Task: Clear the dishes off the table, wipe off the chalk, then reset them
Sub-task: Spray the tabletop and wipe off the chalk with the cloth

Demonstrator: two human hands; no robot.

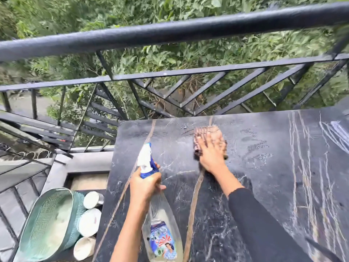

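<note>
A black marble table (264,186) fills the lower right. My right hand (209,150) presses flat on a brownish cloth (217,132) near the table's far edge; the hand and cloth are blurred. Wet streaks show on the marble to the right of the cloth. My left hand (145,184) grips the neck of a clear spray bottle (162,224) with a white and blue nozzle, held above the table's left part. White chalk marks (334,133) remain at the table's far right. Three white dishes (89,222) stand on the floor to the left of the table.
A green mesh basket (49,224) lies next to the white dishes on the floor. A black metal railing (170,33) runs along the far side, close behind the table, with green bushes beyond it.
</note>
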